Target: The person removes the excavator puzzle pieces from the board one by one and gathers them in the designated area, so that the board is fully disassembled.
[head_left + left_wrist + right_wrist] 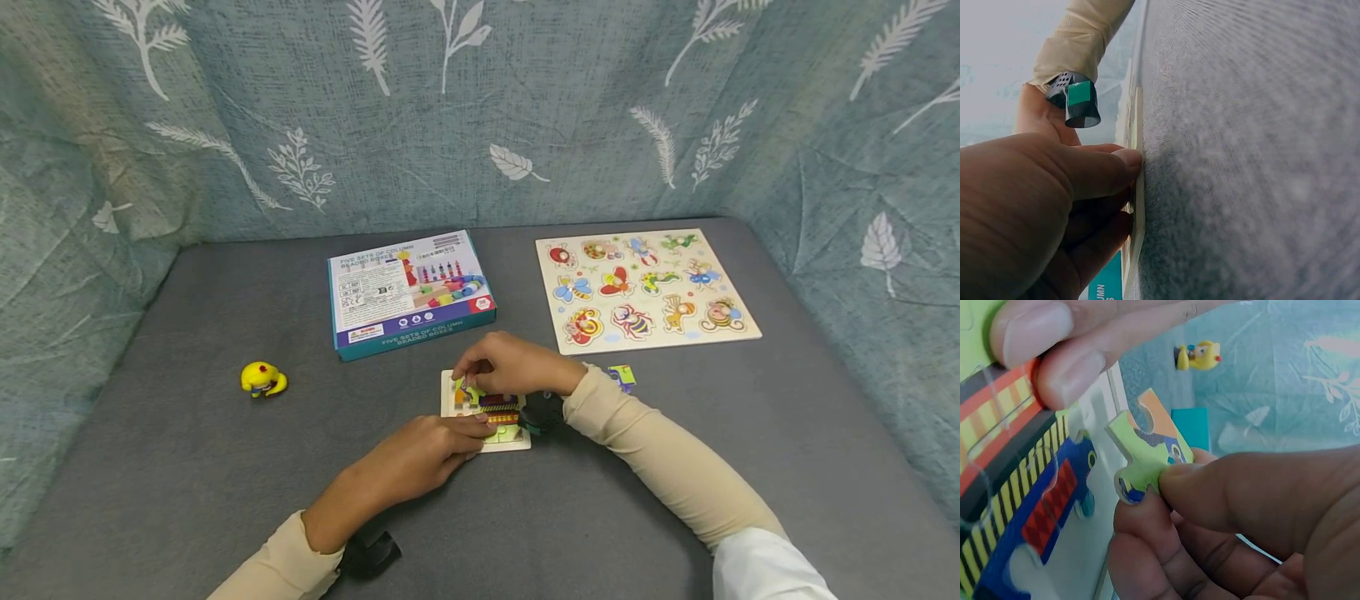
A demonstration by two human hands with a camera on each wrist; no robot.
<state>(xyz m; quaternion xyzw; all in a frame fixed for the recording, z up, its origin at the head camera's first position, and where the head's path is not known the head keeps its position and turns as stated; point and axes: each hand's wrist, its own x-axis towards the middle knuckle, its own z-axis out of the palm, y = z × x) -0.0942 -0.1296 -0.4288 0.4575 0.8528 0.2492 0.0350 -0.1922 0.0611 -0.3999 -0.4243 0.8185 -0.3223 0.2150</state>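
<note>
A small square jigsaw board with a pale wooden rim (446,400), partly filled with a brightly printed vehicle picture, lies flat on a dark grey cloth-covered table (300,492), near the middle. A small lime-green, orange and blue jigsaw piece (1150,451) is held tilted just above it, apart from the pale bare recess along the board's far side.

To seat the piece well, it would help to level it, turn it until its rounded knob and notch match the neighbouring edges and its printed colours carry on, then lower it straight and press it flat without forcing. The left hand should keep the board from sliding and avoid nudging the fitted pieces.

The right hand (516,365) pinches the piece between thumb and curled forefinger, the other fingers folded beneath. The left hand (426,452) has its fingers fairly straight and close together, fingertips resting on the printed picture and thumb at the board's near edge.

Another loose piece, purple and lime green (622,376), lies right of the board, just beyond the right sleeve (667,458).
</note>
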